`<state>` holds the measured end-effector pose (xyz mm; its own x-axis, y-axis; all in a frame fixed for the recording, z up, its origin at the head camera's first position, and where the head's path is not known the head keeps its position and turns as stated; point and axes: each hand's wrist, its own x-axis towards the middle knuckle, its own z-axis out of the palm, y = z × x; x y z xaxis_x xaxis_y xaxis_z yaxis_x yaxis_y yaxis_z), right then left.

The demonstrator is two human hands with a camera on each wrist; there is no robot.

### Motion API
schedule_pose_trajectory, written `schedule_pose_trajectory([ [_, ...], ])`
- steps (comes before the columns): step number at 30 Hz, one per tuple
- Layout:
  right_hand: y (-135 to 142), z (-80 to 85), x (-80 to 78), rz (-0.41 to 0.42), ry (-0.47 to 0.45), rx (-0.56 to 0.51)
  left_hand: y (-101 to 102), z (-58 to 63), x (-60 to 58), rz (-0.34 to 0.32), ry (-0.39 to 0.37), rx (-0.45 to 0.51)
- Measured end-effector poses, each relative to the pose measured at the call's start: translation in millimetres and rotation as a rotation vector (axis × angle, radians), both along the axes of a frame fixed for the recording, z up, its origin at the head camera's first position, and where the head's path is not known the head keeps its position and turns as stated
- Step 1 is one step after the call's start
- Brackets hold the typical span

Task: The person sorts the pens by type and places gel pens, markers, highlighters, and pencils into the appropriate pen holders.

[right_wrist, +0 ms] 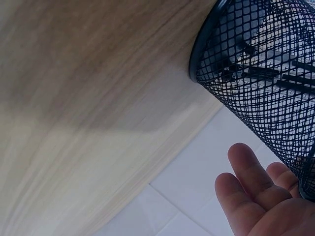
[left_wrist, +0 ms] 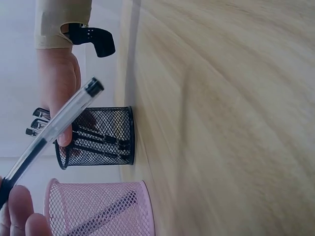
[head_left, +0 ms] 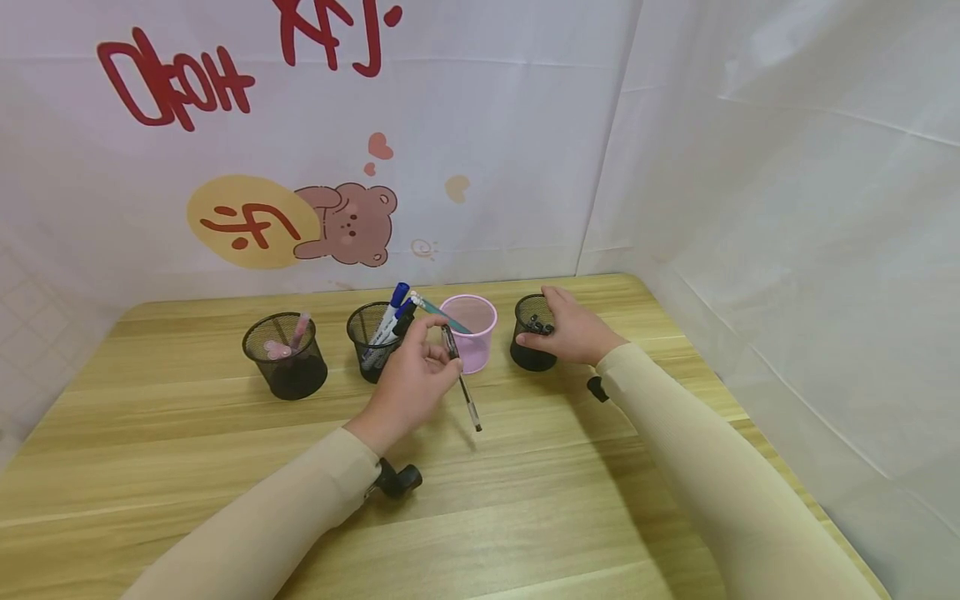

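My left hand (head_left: 415, 379) pinches a clear-barrelled gel pen (head_left: 468, 398) with a black end, held slantwise above the table in front of the pink mesh pen holder (head_left: 478, 354). In the left wrist view the same pen (left_wrist: 59, 119) crosses in front of my right hand (left_wrist: 58, 86). At the right, my right hand (head_left: 576, 329) grips the rim of a black mesh pen holder (head_left: 532, 358), thumb on the near side. Several black pens (left_wrist: 101, 140) stand inside that holder. The right wrist view shows its mesh wall (right_wrist: 261, 105) with some fingers (right_wrist: 253, 182) spread beside it.
Left of the pink holder, a black mesh holder (head_left: 365, 329) contains blue and black markers (head_left: 392, 312). Farther left, another black holder (head_left: 296, 375) has pink pens (head_left: 300, 329). A teal pencil (head_left: 447, 318) leans in the pink holder. A white printed curtain (head_left: 480, 167) hangs behind the wooden table (head_left: 525, 500).
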<state>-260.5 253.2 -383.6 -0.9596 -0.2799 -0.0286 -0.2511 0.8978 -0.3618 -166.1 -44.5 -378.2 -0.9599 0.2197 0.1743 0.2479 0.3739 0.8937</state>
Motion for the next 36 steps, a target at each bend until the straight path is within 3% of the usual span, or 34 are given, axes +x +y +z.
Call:
schedule_pose_trajectory([
  [14,-0.5,0.8,0.8,0.005,0.007,-0.002,9.8,5.1,-5.8,0.08,0.036,0.228],
  [22,-1.4,2.1,2.2,0.005,0.006,-0.002,18.6,6.4,-10.7,0.171,0.128,0.292],
  [29,-0.6,-0.1,0.2,0.001,0.009,-0.004,30.0,6.2,-17.1,0.29,0.214,0.391],
  [36,-0.5,-1.0,0.2,-0.001,0.01,-0.01,41.3,9.8,-22.6,0.324,0.267,0.467],
])
